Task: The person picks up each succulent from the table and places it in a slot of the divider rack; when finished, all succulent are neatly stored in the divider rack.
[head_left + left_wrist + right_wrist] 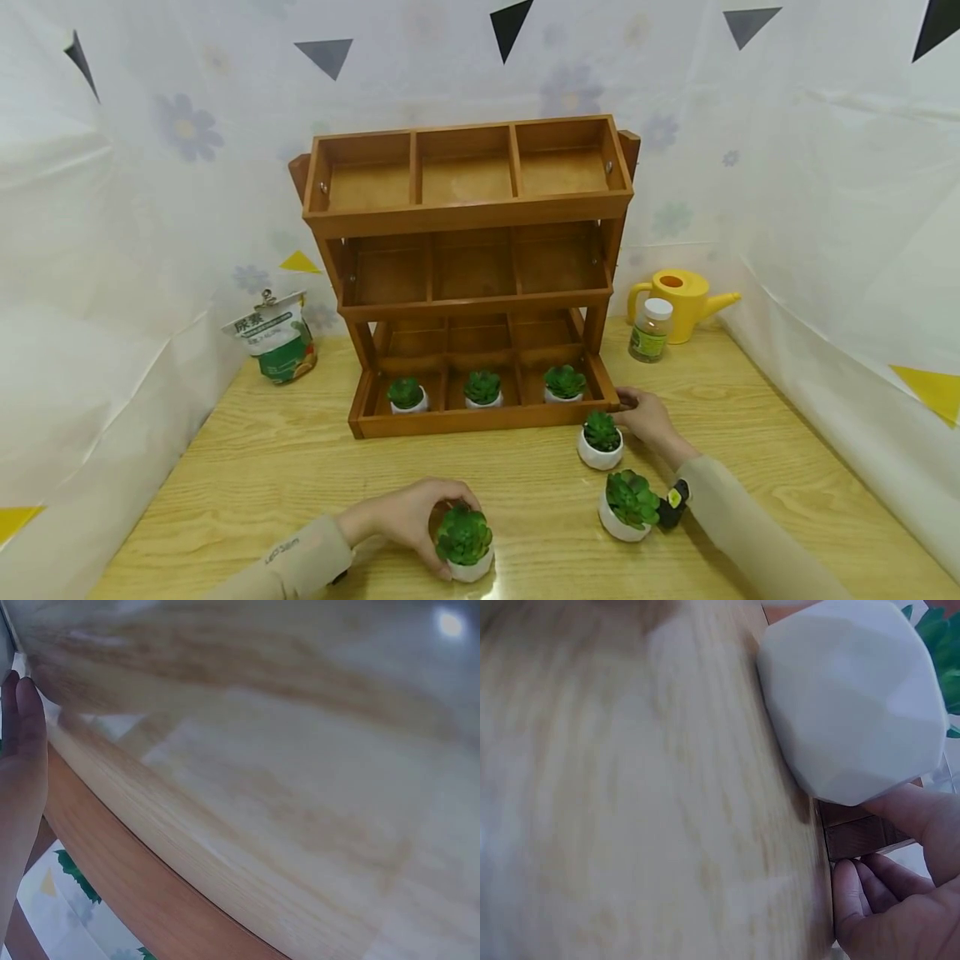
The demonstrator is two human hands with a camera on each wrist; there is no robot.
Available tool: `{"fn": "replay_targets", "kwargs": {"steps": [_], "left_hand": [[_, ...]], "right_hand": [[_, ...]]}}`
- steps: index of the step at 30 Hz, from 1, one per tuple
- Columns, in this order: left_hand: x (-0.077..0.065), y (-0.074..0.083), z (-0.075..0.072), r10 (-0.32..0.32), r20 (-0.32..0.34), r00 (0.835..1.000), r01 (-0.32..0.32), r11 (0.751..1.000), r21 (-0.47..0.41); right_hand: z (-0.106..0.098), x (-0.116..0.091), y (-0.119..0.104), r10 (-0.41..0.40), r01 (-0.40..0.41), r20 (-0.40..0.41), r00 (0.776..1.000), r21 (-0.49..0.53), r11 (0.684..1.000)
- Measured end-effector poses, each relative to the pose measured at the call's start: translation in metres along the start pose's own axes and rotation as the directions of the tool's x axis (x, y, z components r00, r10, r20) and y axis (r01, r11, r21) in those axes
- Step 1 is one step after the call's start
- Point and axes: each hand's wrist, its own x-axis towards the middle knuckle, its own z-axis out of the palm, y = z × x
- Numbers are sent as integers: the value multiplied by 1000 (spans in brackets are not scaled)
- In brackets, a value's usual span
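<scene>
At the front of the table my left hand point(420, 521) curves its thumb and fingers round a small potted succulent point(463, 537) in a white pot. My right hand point(647, 418) is at the lower right corner of a three-tier wooden plant stand point(468, 218); in the right wrist view its thumb and fingers point(900, 877) pinch the end of the wood. Just in front of that hand stands another succulent in a faceted white pot point(847, 697). A further potted succulent point(628, 504) sits nearer, beside the right wrist.
Three potted succulents point(482, 389) stand in the bottom tier, one per compartment. A yellow watering can point(681, 304) and a white-capped jar point(649, 332) are at the back right. A clipped green-and-white bag point(281, 342) stands back left. White patterned sheeting point(847, 208) encloses the table.
</scene>
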Motion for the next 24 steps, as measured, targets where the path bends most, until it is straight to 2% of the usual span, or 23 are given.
{"fn": "replay_targets", "kwargs": {"steps": [5,15,20,24], "left_hand": [[-1,1,0,-16,-9,1000,16,1000,1],[-2,0,0,3,-29,1000,-3,1000,-11],[-5,-1,-1,23,-90,996,-21,999,28],[-9,2,-5,50,-175,983,-36,996,84]], "right_hand": [[0,1,0,-1,1,-2,1000,-5,1000],[-1,1,-2,10,-10,8,1000,-7,1000],[-1,0,-2,7,-7,8,1000,2,1000],[-1,0,-2,5,-5,7,1000,5,1000]]}}
